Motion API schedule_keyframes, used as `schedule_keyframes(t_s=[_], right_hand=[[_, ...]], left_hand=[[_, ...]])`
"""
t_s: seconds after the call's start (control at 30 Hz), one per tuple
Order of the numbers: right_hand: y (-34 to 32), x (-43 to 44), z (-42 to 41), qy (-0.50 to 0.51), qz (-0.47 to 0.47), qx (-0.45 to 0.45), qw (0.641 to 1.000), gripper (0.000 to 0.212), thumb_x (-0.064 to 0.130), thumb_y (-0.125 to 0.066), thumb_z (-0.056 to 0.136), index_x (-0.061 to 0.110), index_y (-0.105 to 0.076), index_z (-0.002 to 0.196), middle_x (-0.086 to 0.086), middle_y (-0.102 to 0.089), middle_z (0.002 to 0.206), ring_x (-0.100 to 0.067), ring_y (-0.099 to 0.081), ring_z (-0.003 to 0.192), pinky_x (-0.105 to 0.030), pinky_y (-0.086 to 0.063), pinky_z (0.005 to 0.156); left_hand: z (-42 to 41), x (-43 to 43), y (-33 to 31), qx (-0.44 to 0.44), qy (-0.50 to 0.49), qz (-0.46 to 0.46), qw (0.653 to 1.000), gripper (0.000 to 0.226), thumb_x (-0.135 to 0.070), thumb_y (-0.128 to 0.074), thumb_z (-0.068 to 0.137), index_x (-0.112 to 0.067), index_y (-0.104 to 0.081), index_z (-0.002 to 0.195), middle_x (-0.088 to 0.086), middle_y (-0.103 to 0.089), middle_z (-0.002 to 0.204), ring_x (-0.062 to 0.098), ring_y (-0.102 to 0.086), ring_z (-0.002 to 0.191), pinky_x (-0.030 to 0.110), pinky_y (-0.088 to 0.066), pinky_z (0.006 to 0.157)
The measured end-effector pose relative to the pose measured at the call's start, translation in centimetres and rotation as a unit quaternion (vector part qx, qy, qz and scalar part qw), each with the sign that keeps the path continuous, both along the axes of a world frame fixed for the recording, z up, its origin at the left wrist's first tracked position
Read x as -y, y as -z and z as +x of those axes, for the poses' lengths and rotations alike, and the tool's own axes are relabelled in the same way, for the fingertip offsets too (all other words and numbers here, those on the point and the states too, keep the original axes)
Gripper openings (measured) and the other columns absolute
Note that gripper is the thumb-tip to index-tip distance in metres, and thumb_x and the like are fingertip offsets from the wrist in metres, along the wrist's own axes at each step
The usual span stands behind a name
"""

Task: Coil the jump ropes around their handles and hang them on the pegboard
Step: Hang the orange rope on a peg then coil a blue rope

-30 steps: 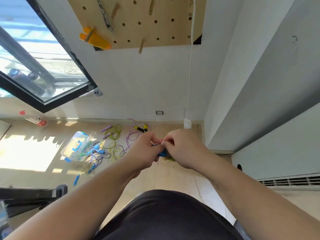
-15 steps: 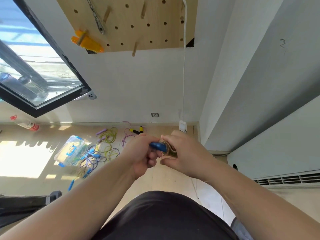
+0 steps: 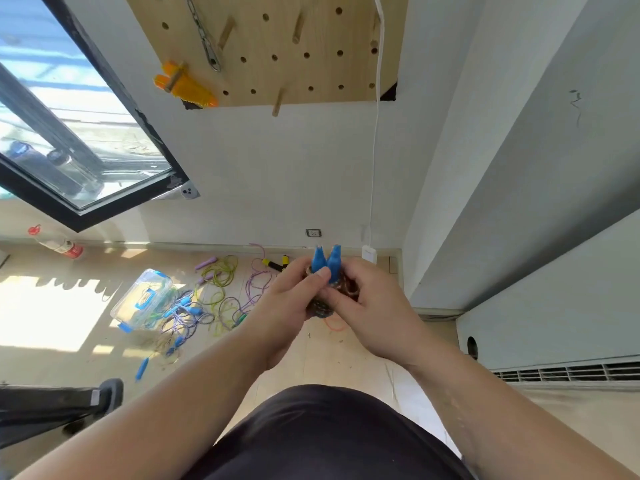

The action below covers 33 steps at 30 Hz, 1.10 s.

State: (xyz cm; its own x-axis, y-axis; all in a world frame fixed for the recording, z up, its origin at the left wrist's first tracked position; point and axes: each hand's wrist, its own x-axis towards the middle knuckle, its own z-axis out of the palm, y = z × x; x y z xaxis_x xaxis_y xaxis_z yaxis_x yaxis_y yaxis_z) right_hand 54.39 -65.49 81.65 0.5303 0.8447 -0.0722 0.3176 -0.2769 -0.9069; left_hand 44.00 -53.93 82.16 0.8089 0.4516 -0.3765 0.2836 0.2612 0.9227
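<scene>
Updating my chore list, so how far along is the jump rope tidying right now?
Done: one orange-handled rope seems hung on the pegboard. In hand: left grip and right grip hold a blue-handled rope, mostly coiled. Remaining: hanging it, plus the tangled ropes on the floor.

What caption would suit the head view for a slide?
Left hand and right hand grip a coiled rope with blue handles below the pegboard; loose ropes lie on the floor.
</scene>
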Motion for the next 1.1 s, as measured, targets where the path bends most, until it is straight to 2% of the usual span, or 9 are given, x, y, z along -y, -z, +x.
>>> schedule_keyframes(t_s=[0.1,0.17,0.27,0.47,0.6,0.7,0.8,0.93,1.1], right_hand=[[-0.4,0.6,0.8,-0.055,-0.048,0.007,0.997,0.009,0.021,-0.067,0.096,0.017,-0.062,0.090,0.001,-0.055,0.074,-0.004,-0.049,0.064,-0.018,-0.039,0.060],[-0.2,0.9,1.2,-0.042,-0.076,0.038,0.996,0.015,0.024,-0.067,0.095,0.019,-0.063,0.082,-0.003,-0.060,0.071,-0.014,-0.051,0.063,-0.027,-0.041,0.060],[-0.3,1.3,1.5,-0.010,-0.108,0.116,0.987,0.013,0.030,-0.065,0.095,0.020,-0.072,0.092,0.002,-0.065,0.073,-0.016,-0.058,0.070,-0.033,-0.048,0.067],[-0.7,1.2,0.8,0.002,-0.132,0.183,0.974,0.011,0.033,-0.063,0.096,0.025,-0.063,0.088,0.009,-0.059,0.084,-0.009,-0.055,0.080,-0.029,-0.047,0.072],[-0.6,0.9,0.4,-0.068,-0.108,0.236,0.963,0.019,0.034,-0.058,0.098,0.024,-0.053,0.083,0.010,-0.048,0.082,-0.012,-0.049,0.078,-0.032,-0.043,0.071],[-0.9,1.0,1.5,-0.082,-0.074,0.234,0.966,0.017,0.031,-0.061,0.097,0.023,-0.060,0.082,0.010,-0.051,0.082,-0.011,-0.049,0.077,-0.031,-0.043,0.069],[-1.4,1.5,2.5,-0.005,0.006,0.143,0.990,0.008,0.022,-0.075,0.089,0.022,-0.073,0.081,0.012,-0.064,0.073,-0.009,-0.058,0.072,-0.022,-0.045,0.064],[-2.0,1.9,2.1,0.045,0.062,0.026,0.997,0.012,0.010,-0.081,0.083,0.021,-0.078,0.081,0.010,-0.066,0.068,-0.004,-0.059,0.065,-0.012,-0.042,0.060],[-2.3,2.1,1.8,0.021,0.091,0.153,0.984,0.013,0.012,-0.072,0.089,0.022,-0.078,0.093,0.020,-0.059,0.074,0.001,-0.057,0.079,-0.008,-0.038,0.070]], left_hand=[[0.0,-0.3,0.3,-0.039,-0.013,0.069,0.997,0.017,-0.025,-0.051,0.106,-0.015,-0.066,0.108,-0.004,-0.069,0.080,0.009,-0.063,0.071,0.029,-0.054,0.066],[0.0,-0.8,0.4,-0.074,-0.002,0.129,0.989,0.017,-0.030,-0.055,0.103,-0.017,-0.064,0.098,-0.009,-0.065,0.070,0.009,-0.058,0.066,0.029,-0.051,0.062],[-0.1,-1.3,0.8,-0.111,0.006,0.194,0.975,0.019,-0.036,-0.061,0.100,-0.019,-0.066,0.093,-0.001,-0.062,0.073,0.006,-0.054,0.061,0.024,-0.048,0.059],[0.2,-0.6,2.1,-0.152,-0.018,0.230,0.961,0.026,-0.046,-0.058,0.099,-0.023,-0.068,0.093,-0.001,-0.064,0.073,0.011,-0.057,0.061,0.031,-0.050,0.060],[0.9,-0.9,1.9,-0.167,-0.019,0.222,0.961,0.032,-0.043,-0.056,0.100,-0.017,-0.070,0.085,0.007,-0.067,0.076,0.017,-0.060,0.062,0.029,-0.048,0.053],[0.9,-1.1,1.4,-0.186,0.054,0.272,0.943,0.038,-0.044,-0.052,0.101,-0.015,-0.067,0.081,0.006,-0.068,0.077,0.025,-0.065,0.070,0.043,-0.057,0.062],[0.8,-1.2,0.0,-0.160,0.111,0.299,0.934,0.037,-0.043,-0.046,0.103,-0.019,-0.067,0.084,0.004,-0.065,0.082,0.024,-0.063,0.081,0.049,-0.055,0.077],[0.5,-1.9,-1.4,-0.104,0.162,0.285,0.939,0.040,-0.060,-0.056,0.078,-0.022,-0.068,0.083,0.004,-0.062,0.074,0.021,-0.060,0.070,0.051,-0.051,0.072],[0.7,-1.7,-1.6,-0.072,0.152,0.257,0.952,0.039,-0.058,-0.073,0.077,-0.021,-0.071,0.089,0.003,-0.060,0.069,0.016,-0.056,0.062,0.042,-0.048,0.063]])
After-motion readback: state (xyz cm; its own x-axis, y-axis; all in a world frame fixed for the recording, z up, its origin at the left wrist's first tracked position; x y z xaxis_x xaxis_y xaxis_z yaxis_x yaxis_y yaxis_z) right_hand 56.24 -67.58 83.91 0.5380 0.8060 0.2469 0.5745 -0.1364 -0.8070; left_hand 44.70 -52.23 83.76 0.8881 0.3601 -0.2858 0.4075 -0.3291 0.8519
